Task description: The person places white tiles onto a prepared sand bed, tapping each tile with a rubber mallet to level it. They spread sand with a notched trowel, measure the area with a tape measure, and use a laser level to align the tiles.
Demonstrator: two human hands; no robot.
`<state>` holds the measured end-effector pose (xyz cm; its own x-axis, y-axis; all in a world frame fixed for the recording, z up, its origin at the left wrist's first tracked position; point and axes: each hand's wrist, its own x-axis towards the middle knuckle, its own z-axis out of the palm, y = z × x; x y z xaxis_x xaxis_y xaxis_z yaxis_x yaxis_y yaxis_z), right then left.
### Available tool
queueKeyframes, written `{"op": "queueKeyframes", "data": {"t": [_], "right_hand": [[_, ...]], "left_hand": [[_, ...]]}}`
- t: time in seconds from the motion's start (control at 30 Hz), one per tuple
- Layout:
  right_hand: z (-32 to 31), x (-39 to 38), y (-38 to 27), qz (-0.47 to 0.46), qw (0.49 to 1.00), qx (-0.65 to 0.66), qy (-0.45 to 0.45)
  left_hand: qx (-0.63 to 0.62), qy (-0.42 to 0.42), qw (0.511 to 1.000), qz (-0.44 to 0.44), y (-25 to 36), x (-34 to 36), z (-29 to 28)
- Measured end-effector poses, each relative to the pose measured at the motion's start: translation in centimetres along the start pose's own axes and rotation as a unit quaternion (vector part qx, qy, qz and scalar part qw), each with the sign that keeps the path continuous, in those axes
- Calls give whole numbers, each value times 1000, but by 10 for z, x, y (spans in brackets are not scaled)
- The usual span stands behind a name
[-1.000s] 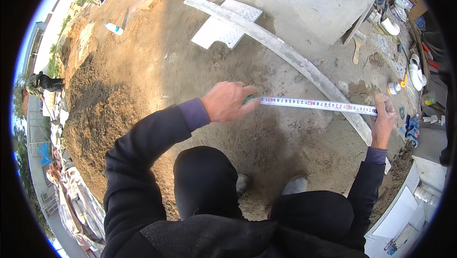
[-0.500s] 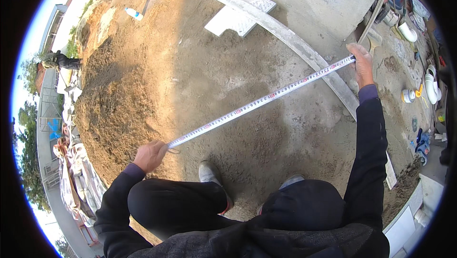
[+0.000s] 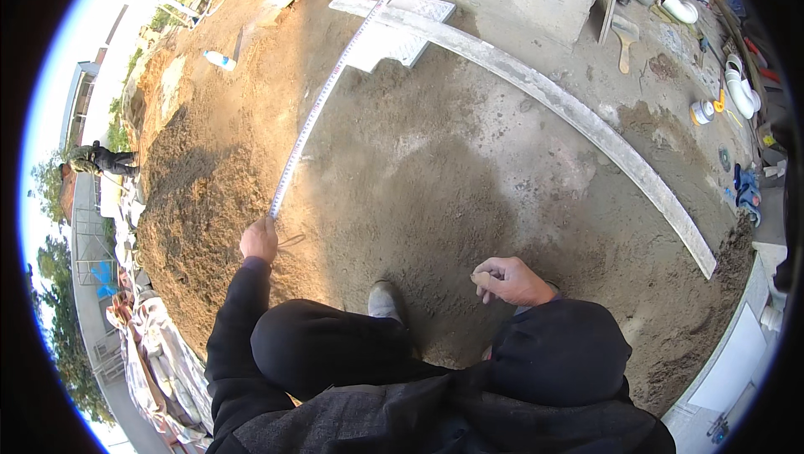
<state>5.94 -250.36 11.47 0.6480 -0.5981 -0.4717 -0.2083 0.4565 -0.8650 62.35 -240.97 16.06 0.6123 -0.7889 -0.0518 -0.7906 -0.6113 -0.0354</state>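
One long white measuring tape (image 3: 322, 98) with fine dark markings is stretched flat across the sandy ground, running from my left hand (image 3: 259, 239) up and away to the pale concrete slab (image 3: 400, 28) at the far end of the plot. My left hand is closed on the near end of the tape, pinning it low against the heaped brown sand (image 3: 197, 194). My right hand (image 3: 509, 279) hangs free near my right knee, fingers loosely curled, thumb and forefinger meeting as if pinching something too small for me to make out; it touches no part of the tape. I am crouching, dark trousers and one grey shoe (image 3: 384, 301) below me. I judge this to be the measuring step itself: the tape is laid out and held taut along one line. Reading it next would call for keeping the near end still and the tape straight. To the right, a long grey concrete beam (image 3: 586, 123) lies diagonally over the dirt, well apart from the tape except near the slab. A plastic bottle (image 3: 219, 59) lies on the sand to the left.
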Motion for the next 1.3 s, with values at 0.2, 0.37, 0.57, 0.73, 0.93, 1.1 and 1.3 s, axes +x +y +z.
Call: {"op": "queueKeyframes", "data": {"t": [0.2, 0.37, 0.57, 0.73, 0.93, 1.1, 1.3], "right_hand": [[20, 0, -19, 39, 999, -10, 0], [59, 28, -44, 44, 999, -27, -15], [82, 54, -46, 61, 997, -28, -31], [80, 56, -40, 63, 996, -55, -19], [76, 54, -40, 71, 996, -44, -23], [71, 49, -41, 63, 997, -30, -31], [58, 55, -14, 140, 980, -64, -129]], "left_hand": [[64, -8, 998, -3, 5, 56, 18], [57, -26, 998, -4, 28, 74, 16], [61, -23, 997, 44, 41, 75, 10], [52, -8, 998, 18, 47, 70, 11], [55, -4, 998, 3, 52, 68, 10], [70, -10, 997, 12, 55, 64, 3], [56, -43, 997, 14, 55, 65, 0]]}}
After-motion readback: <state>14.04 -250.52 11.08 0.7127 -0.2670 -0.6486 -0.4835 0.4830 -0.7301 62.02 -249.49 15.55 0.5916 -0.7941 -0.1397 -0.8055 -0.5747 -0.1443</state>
